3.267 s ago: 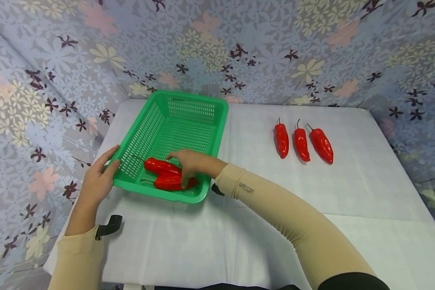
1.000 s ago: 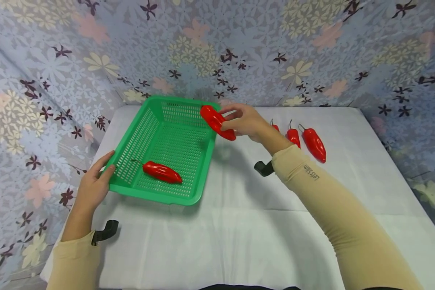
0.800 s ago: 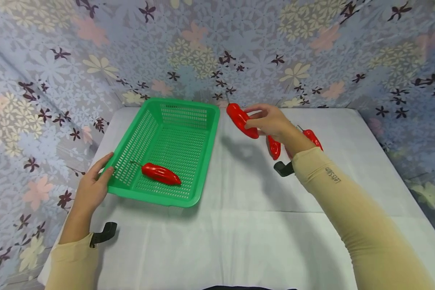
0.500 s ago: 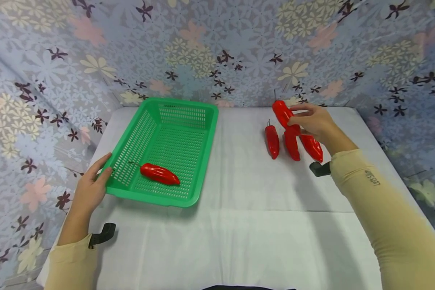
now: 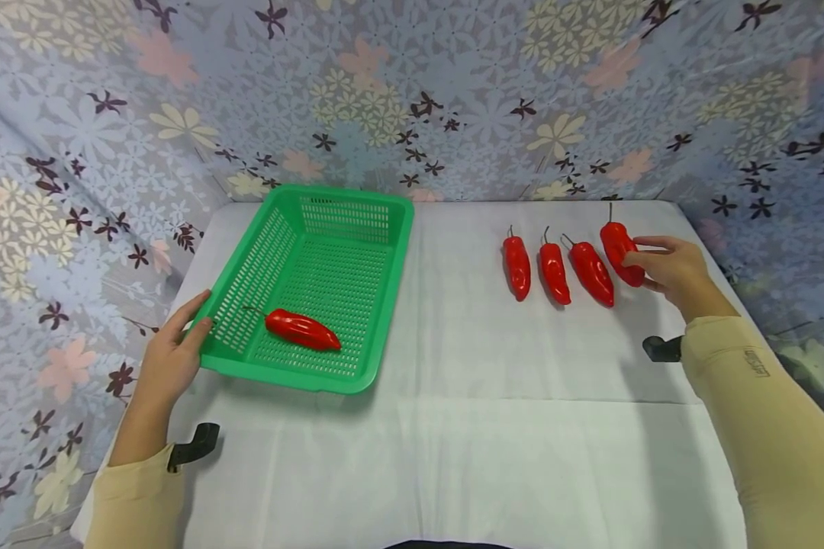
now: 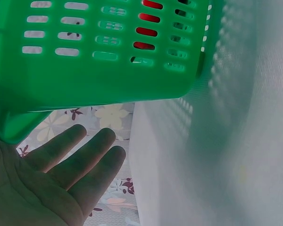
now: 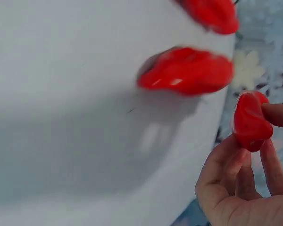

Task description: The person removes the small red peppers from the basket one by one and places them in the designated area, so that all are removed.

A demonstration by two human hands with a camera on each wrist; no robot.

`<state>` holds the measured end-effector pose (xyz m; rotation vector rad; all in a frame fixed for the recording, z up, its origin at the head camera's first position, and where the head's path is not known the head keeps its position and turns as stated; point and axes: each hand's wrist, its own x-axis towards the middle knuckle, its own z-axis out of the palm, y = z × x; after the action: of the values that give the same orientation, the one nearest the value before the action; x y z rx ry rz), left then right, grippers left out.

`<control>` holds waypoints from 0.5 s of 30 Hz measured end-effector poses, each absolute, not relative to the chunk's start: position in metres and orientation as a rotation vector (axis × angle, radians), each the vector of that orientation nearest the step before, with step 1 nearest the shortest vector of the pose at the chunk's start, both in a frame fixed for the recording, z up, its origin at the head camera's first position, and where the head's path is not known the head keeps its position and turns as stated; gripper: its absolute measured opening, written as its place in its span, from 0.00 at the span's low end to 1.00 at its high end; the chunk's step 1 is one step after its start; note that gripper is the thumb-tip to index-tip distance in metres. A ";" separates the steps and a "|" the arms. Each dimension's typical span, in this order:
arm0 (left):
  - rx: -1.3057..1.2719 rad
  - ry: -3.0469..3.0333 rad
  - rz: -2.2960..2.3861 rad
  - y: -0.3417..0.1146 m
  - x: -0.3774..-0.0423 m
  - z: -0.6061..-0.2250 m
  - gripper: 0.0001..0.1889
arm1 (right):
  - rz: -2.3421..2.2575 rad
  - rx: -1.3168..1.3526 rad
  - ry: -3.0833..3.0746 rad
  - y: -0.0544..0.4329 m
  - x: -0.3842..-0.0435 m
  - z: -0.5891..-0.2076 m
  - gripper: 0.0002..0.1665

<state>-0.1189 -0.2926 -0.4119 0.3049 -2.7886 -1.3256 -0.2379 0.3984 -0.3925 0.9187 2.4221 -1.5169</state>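
Observation:
My left hand [image 5: 168, 358] holds the left rim of a green plastic basket [image 5: 390, 305] near its front corner. From the left wrist view, three of its fingers [image 6: 92, 157] extend below the basket's slotted wall. Inside the basket lies one red pepper [image 5: 302, 329] with a thin stem. Thumb and fingertips of my right hand [image 5: 676, 268] pinch another red pepper [image 5: 616, 242], stem pointing away. The right wrist view shows this held pepper [image 7: 250, 122] end-on, with the cloth below. To its left, three red peppers [image 5: 593, 273] lie in a row on the table.
A white cloth covers the table [image 5: 481, 450]. Floral fabric [image 5: 453, 99] hangs behind it and along both sides. The basket stands on the table's left part, while the pepper row is toward the back right.
The right hand has lifted one of two peppers out of the basket and carried it right, past the row, to the row's right end. The left hand stays on the rim.

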 end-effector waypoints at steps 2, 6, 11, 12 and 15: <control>0.315 -2.794 -1.324 -0.292 -0.119 -0.412 0.29 | -1.517 0.973 2.400 0.408 -0.235 -0.400 0.45; 0.329 -2.798 -1.331 -0.292 -0.119 -0.412 0.29 | -1.489 1.040 2.359 0.421 -0.229 -0.415 0.46; 0.305 -2.792 -1.330 -0.293 -0.120 -0.410 0.29 | -1.427 1.083 2.337 0.431 -0.224 -0.431 0.46; 0.301 -2.791 -1.329 -0.293 -0.120 -0.410 0.29 | -1.418 1.092 2.338 0.432 -0.223 -0.434 0.46; 0.299 -2.791 -1.323 -0.292 -0.119 -0.410 0.29 | -1.410 1.104 2.343 0.433 -0.222 -0.439 0.45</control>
<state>-0.1190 -0.2922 -0.4103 0.2985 -2.7911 -1.3229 -0.2225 0.4330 -0.4395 1.1040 2.3427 -1.4105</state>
